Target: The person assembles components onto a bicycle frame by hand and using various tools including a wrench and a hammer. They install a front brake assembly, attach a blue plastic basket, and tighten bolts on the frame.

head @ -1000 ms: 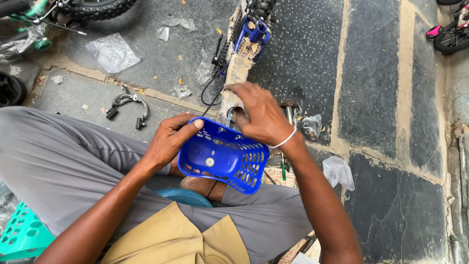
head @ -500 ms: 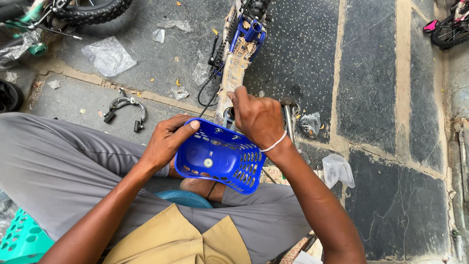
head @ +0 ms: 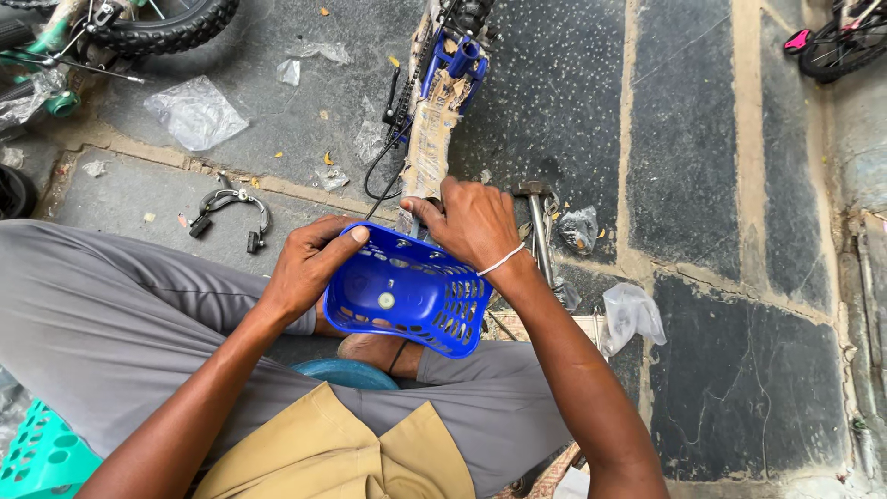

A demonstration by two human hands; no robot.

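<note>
Nearest you, at six o'clock, your grey-trousered legs (head: pixel 120 314) are folded, with a teal perforated plastic stool (head: pixel 42 453) at the seven o'clock corner. Just above your lap sits the small blue plastic bicycle basket with slotted walls (head: pixel 407 294), open side up, a round washer and bolt showing in its floor.

Your left hand (head: pixel 309 268) clamps the basket's nine o'clock rim, thumb hooked over the edge and fingers underneath. Your right hand (head: pixel 473 222) lies over the twelve o'clock rim with its fingers curled down behind the wall; you cannot tell what they pinch there, as the hand hides it.

Since half a second ago the basket has hardly shifted, and your right hand has kept to the same far rim, so the work there looks to be still going on rather than finished.

Beyond the basket, at twelve o'clock, the cardboard-wrapped blue bicycle frame (head: pixel 434 120) runs away from you. At ten o'clock a black brake caliper (head: pixel 231 208) lies on the stone paving (head: pixel 693 139), with a crumpled clear plastic bag (head: pixel 196 113) farther out and a knobbly black tyre (head: pixel 166 23) at eleven o'clock.
</note>
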